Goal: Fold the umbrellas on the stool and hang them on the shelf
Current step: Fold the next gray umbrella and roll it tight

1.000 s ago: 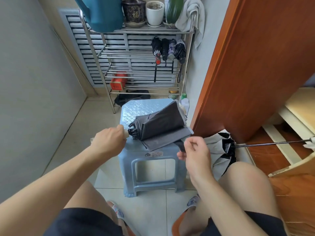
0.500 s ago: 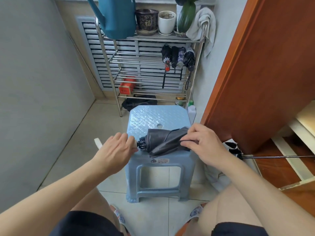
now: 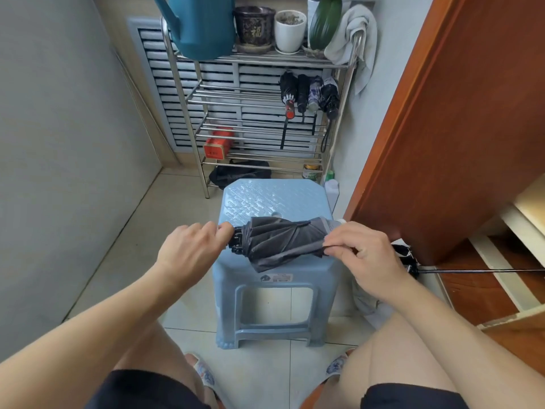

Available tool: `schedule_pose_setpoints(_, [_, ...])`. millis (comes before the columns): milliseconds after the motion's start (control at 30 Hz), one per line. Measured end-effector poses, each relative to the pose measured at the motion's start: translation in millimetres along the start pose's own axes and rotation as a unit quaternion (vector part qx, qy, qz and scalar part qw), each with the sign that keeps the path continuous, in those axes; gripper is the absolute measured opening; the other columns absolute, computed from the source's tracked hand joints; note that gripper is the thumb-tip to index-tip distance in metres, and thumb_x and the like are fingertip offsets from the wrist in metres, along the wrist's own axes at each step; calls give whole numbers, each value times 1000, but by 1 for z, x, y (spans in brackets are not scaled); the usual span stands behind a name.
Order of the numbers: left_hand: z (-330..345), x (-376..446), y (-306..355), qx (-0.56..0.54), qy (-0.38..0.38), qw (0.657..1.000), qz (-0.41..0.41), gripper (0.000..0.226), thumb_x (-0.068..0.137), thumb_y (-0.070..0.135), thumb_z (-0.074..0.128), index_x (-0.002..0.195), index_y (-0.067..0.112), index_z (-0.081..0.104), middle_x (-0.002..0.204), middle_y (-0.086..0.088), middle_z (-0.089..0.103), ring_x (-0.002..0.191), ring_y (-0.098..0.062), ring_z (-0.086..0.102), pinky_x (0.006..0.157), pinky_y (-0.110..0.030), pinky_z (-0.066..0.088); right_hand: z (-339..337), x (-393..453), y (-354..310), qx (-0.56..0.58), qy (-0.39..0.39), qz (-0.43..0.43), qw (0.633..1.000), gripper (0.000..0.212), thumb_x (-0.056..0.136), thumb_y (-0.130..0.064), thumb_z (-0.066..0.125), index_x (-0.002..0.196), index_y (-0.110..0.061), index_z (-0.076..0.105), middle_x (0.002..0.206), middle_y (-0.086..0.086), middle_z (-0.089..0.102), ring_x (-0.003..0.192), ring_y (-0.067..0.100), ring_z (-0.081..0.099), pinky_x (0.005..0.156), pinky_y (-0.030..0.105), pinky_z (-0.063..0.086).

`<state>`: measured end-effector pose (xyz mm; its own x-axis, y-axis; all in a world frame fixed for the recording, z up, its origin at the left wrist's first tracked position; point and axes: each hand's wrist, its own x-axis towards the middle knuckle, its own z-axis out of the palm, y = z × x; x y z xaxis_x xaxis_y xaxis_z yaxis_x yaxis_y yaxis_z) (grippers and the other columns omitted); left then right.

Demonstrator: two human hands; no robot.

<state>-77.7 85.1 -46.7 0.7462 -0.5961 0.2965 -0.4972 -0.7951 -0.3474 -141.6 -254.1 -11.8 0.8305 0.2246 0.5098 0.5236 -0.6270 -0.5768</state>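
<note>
The grey umbrella (image 3: 283, 242) lies across the near edge of the blue stool (image 3: 265, 199), its canopy now rolled tight where a second ago it splayed loose. The right hand (image 3: 364, 255), at 3 o'clock, pinches the fabric; the left hand (image 3: 188, 252), at 9 o'clock, grips the handle end. Probably the strap comes next, then the shelf (image 3: 259, 137) at 12 o'clock.

You get bright, even daylight here, soft and without hard shadows; only a faint shade lies under the pale blue plastic stool (image 3: 277, 293). A mild sheen shows on the stool's embossed top and on the chrome bars of the metal shelf rack (image 3: 259, 134). The wide lens bends the brown wooden door (image 3: 460, 119) and the walls outward near the edges. Detail is slightly soft throughout, like compressed video.
</note>
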Motion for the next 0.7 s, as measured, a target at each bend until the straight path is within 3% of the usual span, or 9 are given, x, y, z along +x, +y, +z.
schedule_pose_setpoints(67, [-1,3,1,40,41,998,31,31,72,-8,57,98,10,50,62,-4,40,45,-24,41,44,-33,26,4,4,-1,-7,-12,8,1000,7,84,-9,72,81,-7,78,84,-2,71,85,16,65,82,28,51])
schedule_pose_setpoints(133, [0,3,6,58,76,994,53,29,78,-8,45,102,8,50,65,-4,40,47,-23,38,47,-33,23,11,12,-1,-13,-29,20,999,8,86,-11,72,79,-9,75,81,-2,68,83,15,62,80,24,47])
schedule_pose_setpoints(200, [3,1,12,36,89,993,73,24,82,-5,40,102,7,48,66,-5,41,47,-24,39,47,-34,24,16,23,1,0,-32,101,994,11,91,-10,72,80,-9,72,79,-4,64,79,10,59,74,18,43])
schedule_pose_setpoints(267, [8,-5,19,-25,66,995,76,17,83,11,53,99,8,47,67,-7,43,48,-28,42,46,-35,32,16,32,5,10,-37,194,980,14,94,-12,70,81,-8,70,81,-3,62,78,11,56,67,9,37])
schedule_pose_setpoints(333, [12,-11,26,-77,24,995,49,28,89,35,56,98,10,48,70,-7,46,52,-33,47,49,-38,40,17,39,6,21,-60,239,969,15,97,-16,68,83,-9,69,86,0,65,81,13,58,67,7,37])
schedule_pose_setpoints(467, [14,-6,24,-91,10,996,21,39,106,49,32,91,16,47,75,-2,46,60,-31,50,55,-41,39,13,44,8,83,-79,286,951,16,97,-19,68,82,-21,70,85,-7,70,77,1,60,73,13,43])
schedule_pose_setpoints(533, [13,-5,23,-73,33,997,21,38,107,47,34,94,16,51,76,-1,46,62,-29,49,59,-41,38,11,41,15,173,-31,317,932,17,96,-12,68,81,-18,73,80,-6,72,74,3,62,77,18,47])
schedule_pose_setpoints(633, [14,-8,27,-55,77,995,-2,32,106,43,46,104,14,58,79,-1,46,66,-28,49,68,-43,41,10,30,22,363,37,357,860,17,96,0,62,84,-5,72,78,3,74,77,12,67,87,27,51])
schedule_pose_setpoints(700, [17,-8,30,-52,100,993,-21,27,105,40,53,108,14,60,80,-1,46,69,-29,50,77,-44,41,8,24,23,383,24,366,848,14,95,0,62,87,-2,72,81,7,75,80,15,68,89,29,51])
